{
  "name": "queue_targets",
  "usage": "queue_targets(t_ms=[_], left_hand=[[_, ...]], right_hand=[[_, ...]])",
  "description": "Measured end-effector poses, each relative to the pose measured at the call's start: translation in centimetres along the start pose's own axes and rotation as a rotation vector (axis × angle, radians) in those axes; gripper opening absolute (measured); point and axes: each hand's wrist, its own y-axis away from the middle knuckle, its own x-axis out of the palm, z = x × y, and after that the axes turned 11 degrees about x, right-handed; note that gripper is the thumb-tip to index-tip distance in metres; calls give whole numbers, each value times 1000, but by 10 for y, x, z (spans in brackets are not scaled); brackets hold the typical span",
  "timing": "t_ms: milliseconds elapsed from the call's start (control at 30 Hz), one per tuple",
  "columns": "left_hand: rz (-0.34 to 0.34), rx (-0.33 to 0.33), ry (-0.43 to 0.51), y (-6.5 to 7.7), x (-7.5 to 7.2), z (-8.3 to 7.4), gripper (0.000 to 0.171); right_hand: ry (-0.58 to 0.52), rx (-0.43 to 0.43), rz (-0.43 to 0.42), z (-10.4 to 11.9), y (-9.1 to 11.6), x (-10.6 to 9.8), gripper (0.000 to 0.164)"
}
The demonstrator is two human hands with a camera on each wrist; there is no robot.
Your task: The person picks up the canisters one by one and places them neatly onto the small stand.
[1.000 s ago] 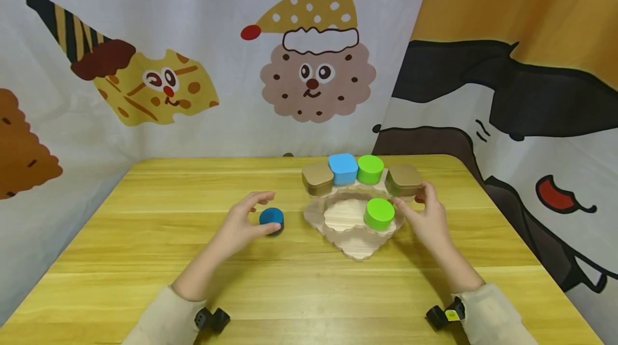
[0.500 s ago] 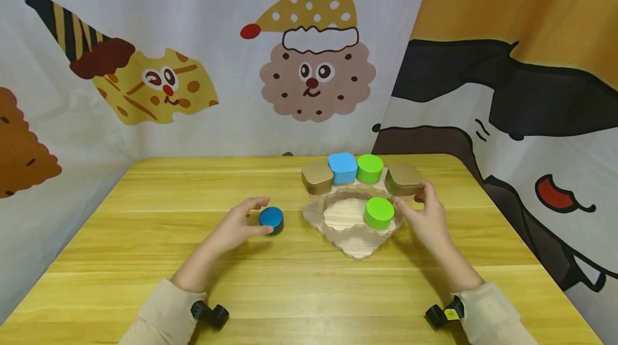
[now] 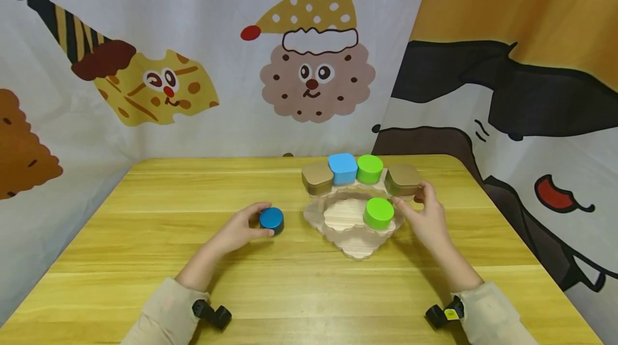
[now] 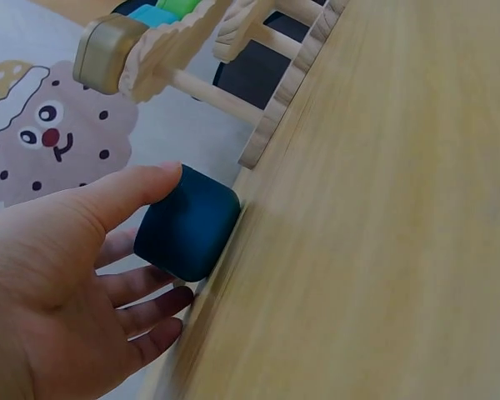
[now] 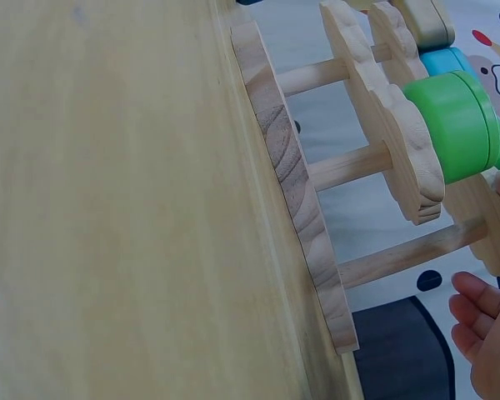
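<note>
My left hand [image 3: 238, 229] is at a dark blue round block [image 3: 272, 220] on the table, left of a wooden tiered stand [image 3: 357, 248]. In the left wrist view, the thumb presses one side of the block [image 4: 192, 225], with fingers behind it. My right hand [image 3: 427, 219] holds the right end of the stand's upper tier, thumb in front, fingertips right beside a gold block [image 3: 404, 177]. In the right wrist view, only part of that hand [image 5: 487, 325] shows, its lower fingers curled. One green round block [image 3: 379, 213] sits on the stand's lower tier.
Along the upper tier stand another gold block [image 3: 317, 178], a light blue block [image 3: 343, 168] and a green block [image 3: 370, 169]. The wooden table [image 3: 309, 291] reaches back to a cartoon-printed curtain [image 3: 193, 136]. Both forearms carry small black wrist devices.
My left hand's fingers have closed in around the dark blue block, which stays where it was. My right hand and the stand have not visibly moved.
</note>
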Motion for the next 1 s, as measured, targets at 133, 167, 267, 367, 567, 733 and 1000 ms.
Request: queue_targets(t_ms=[133,167,267,367,567,733,1000], left_hand=[[-7,7,14,0,2,2,67],[-10,13,15,-1,2,3,66],[-14,25,22,-1,3,3,64],[-14,24,18,-2,5,4,62],[-30,11,-8,-3,5,3,62],[-55,27,-27,-3,5,1,61],[-91,33,9,-3,6,-9,62]], right_hand=[[-3,-5,-5,0,0,0,64],[-2,-6,-7,0,0,0,64],[-2,-1,-8,0,0,0,64],[-4,9,0,0,1,-1,65],[-7,20,6,-2,1,-2,66],[-9,5,-6,-2,0,-1,65],[1,-7,-6,-1,0,1,63]])
